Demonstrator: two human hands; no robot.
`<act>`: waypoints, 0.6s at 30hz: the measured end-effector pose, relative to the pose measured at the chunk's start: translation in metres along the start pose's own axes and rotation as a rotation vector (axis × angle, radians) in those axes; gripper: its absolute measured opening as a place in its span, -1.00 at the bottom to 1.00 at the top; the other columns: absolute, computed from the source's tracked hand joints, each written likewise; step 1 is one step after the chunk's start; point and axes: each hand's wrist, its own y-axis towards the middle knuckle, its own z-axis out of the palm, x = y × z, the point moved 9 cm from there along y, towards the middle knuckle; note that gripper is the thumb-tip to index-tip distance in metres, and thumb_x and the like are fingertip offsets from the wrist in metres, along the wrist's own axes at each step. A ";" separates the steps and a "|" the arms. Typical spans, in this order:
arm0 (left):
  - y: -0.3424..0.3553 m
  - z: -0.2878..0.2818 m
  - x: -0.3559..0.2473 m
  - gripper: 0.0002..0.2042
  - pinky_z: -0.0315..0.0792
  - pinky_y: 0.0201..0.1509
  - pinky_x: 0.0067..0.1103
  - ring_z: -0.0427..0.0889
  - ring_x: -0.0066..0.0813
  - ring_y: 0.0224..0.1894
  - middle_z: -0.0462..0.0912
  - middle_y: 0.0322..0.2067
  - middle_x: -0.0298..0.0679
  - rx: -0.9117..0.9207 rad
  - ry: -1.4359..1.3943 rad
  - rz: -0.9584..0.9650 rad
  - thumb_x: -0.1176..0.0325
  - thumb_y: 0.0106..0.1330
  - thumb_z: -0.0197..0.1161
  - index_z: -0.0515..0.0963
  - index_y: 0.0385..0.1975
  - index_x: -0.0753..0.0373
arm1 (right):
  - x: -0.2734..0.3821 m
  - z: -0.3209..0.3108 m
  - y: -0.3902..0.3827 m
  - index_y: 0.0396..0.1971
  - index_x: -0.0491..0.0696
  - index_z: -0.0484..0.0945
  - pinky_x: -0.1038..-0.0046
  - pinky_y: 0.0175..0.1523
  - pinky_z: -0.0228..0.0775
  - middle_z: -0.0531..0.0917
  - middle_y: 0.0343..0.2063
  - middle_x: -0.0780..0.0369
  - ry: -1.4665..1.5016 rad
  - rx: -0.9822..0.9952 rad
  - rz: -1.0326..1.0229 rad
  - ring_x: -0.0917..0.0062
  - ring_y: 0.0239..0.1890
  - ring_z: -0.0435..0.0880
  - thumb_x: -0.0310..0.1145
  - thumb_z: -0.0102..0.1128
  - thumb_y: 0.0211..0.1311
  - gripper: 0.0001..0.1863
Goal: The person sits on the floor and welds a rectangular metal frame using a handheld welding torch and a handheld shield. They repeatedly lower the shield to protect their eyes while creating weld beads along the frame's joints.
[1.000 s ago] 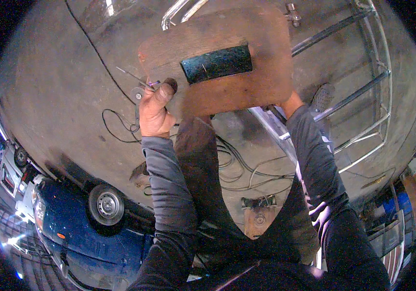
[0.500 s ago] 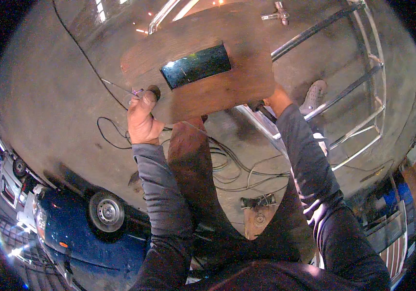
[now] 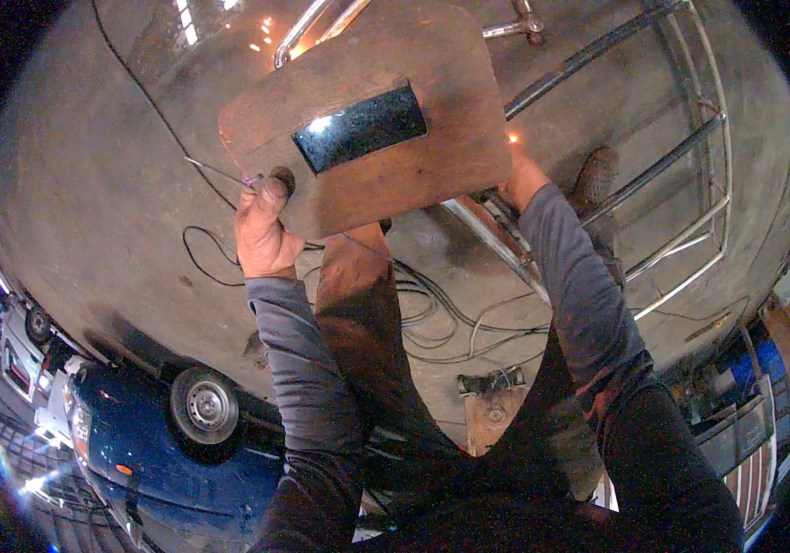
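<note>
Overhead, welding shield (image 3: 413,175) hides metal frame (image 3: 681,166).

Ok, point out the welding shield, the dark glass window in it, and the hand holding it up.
welding shield (image 3: 432,138), head view, on the bare brown board right of the window.
dark glass window (image 3: 361,126), head view, on the middle of the glass.
left hand (image 3: 264,235), head view, on the back of the hand.

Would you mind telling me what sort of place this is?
Probably a metalworking yard: a welding shield held in the left hand, sparks, a steel tube frame and cables on concrete.
</note>
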 end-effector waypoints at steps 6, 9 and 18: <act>-0.001 -0.005 -0.001 -0.74 0.44 0.05 -0.36 0.54 -0.32 -0.07 0.57 -0.17 -0.26 -0.050 0.048 0.019 0.26 0.29 0.18 0.47 -0.12 0.26 | 0.004 0.003 0.007 0.01 -0.09 0.49 0.45 0.09 0.31 0.57 -0.03 0.25 0.012 0.050 -0.062 0.49 -0.01 0.51 -0.33 0.11 0.21 -0.64; 0.000 -0.007 0.000 -0.71 0.44 0.05 -0.36 0.54 -0.31 -0.07 0.56 -0.17 -0.26 -0.082 0.055 0.010 0.26 0.28 0.19 0.45 -0.09 0.26 | 0.004 0.005 0.011 0.01 -0.09 0.49 0.45 0.10 0.31 0.57 -0.01 0.25 0.023 0.102 -0.076 0.49 0.00 0.51 -0.32 0.10 0.22 -0.64; 0.000 -0.012 0.002 -0.62 0.43 0.08 -0.35 0.53 -0.27 -0.02 0.55 -0.07 -0.23 -0.074 0.064 0.017 0.26 0.24 0.23 0.42 0.02 0.26 | -0.008 -0.002 0.004 -0.20 -0.06 0.53 0.44 -0.41 0.35 0.60 -0.36 0.24 0.061 -0.076 0.130 0.49 -0.46 0.53 -0.23 0.10 0.20 -0.74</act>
